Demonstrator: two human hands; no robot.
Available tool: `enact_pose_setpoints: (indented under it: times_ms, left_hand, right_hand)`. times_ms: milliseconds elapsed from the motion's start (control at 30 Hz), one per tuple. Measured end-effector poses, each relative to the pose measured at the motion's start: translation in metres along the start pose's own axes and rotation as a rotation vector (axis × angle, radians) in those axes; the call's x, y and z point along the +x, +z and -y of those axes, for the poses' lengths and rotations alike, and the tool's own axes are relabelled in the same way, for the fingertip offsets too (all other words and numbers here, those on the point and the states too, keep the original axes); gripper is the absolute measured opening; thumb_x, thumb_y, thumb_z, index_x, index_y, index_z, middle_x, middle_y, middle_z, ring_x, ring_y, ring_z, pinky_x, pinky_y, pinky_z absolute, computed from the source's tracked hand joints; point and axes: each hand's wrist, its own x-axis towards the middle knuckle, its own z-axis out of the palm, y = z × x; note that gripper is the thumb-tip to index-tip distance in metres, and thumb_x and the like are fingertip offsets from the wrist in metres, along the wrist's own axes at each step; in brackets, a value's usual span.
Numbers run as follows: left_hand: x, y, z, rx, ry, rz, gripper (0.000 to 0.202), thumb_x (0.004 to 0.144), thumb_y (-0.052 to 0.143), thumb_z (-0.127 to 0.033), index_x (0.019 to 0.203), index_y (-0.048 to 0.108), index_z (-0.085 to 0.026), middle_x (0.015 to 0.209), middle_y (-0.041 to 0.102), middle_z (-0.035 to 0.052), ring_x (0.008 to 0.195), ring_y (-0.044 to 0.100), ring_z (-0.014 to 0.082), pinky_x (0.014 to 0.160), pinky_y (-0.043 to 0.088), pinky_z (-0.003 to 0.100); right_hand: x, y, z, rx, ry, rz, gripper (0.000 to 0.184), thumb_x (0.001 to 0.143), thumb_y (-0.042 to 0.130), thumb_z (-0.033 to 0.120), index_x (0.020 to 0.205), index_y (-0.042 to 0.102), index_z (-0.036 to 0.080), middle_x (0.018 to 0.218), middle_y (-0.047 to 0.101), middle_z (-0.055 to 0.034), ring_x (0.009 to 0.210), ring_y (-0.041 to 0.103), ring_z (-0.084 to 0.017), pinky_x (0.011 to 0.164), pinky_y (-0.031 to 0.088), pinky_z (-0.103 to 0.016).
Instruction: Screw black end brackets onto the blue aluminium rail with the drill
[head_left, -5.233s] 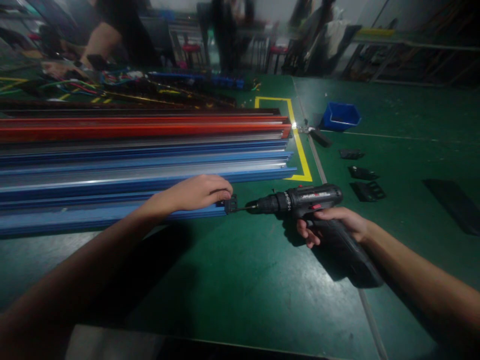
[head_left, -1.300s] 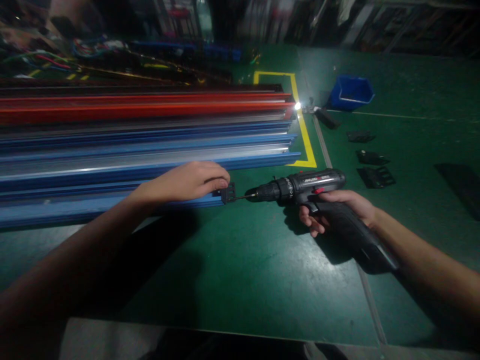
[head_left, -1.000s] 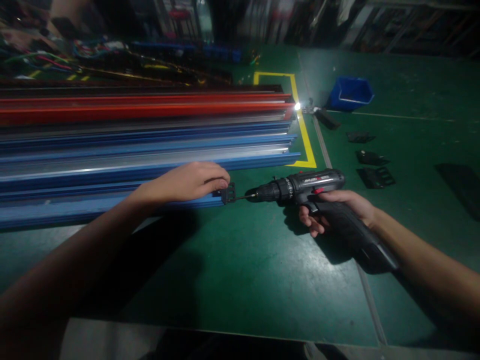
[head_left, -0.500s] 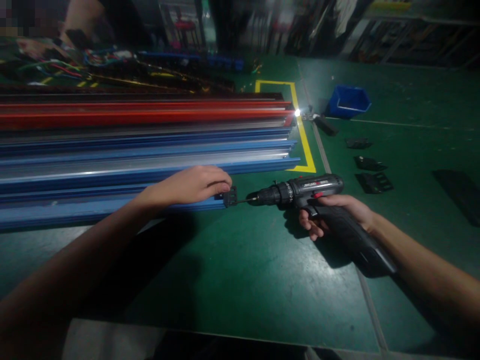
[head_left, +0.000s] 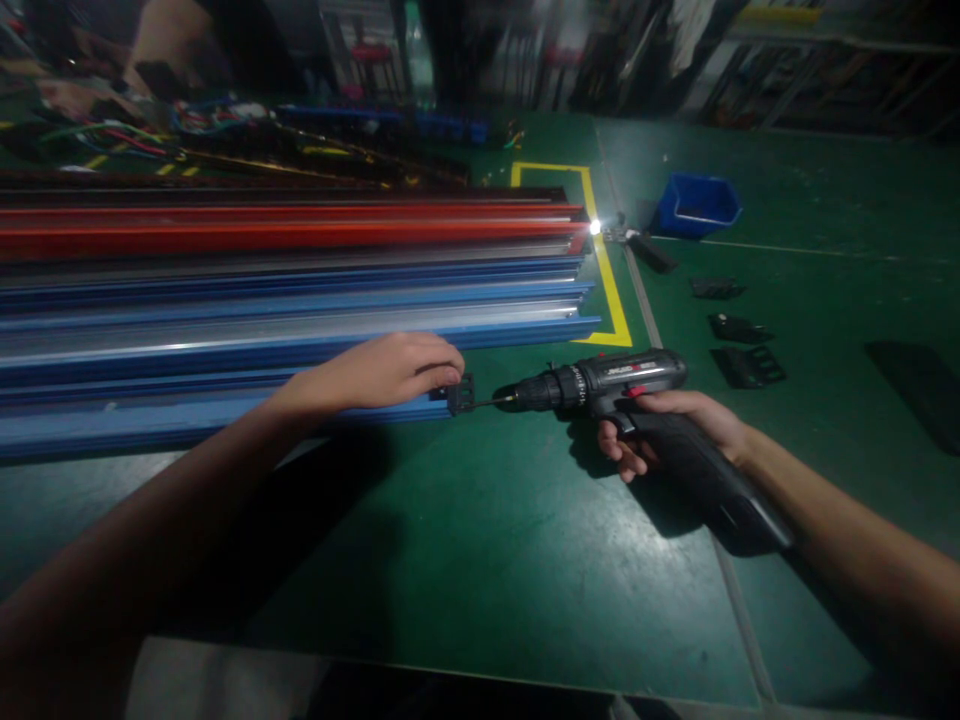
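Note:
My right hand [head_left: 660, 430] is wrapped round the grip of a black cordless drill [head_left: 630, 380], index finger near its trigger. The drill lies level, pointing left. Its long thin bit [head_left: 491, 402] reaches a black plastic end cap [head_left: 462, 394] at the right end of the nearest blue metal profile [head_left: 360, 415]. Closed over that profile end is my left hand [head_left: 405, 368], thumb and fingertips pressed against the end cap. Its other fingers are partly hidden behind the hand. Whether a screw sits at the bit's tip cannot be made out.
More blue profiles [head_left: 480, 328] and a red profile [head_left: 375, 230] lie behind, parallel. To the right are several black end caps [head_left: 750, 366], a blue bin [head_left: 697, 208] and a black tool [head_left: 649, 248] by a bright light. Another person's arm [head_left: 169, 50] is over wires at far left.

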Motion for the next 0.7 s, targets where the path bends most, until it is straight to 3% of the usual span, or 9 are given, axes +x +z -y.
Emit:
enact_pose_setpoints:
  times_ms: [700]
  left_hand:
    - [0.0009, -0.0011, -0.0028, 0.001, 0.002, -0.003, 0.038, 0.110, 0.044, -0.045, 0.109, 0.075, -0.022, 0.103, 0.075, 0.0035, 0.094, 0.068, 0.0177, 0.089, 0.048, 0.029]
  right_hand:
    - [0.0008, -0.0003, -0.0007, 0.054, -0.010, 0.046, 0.043, 0.102, 0.059, 0.037, 0.122, 0.069, 0.000, 0.114, 0.075, -0.0188, 0.097, 0.075, -0.023, 0.098, 0.059, -0.038]
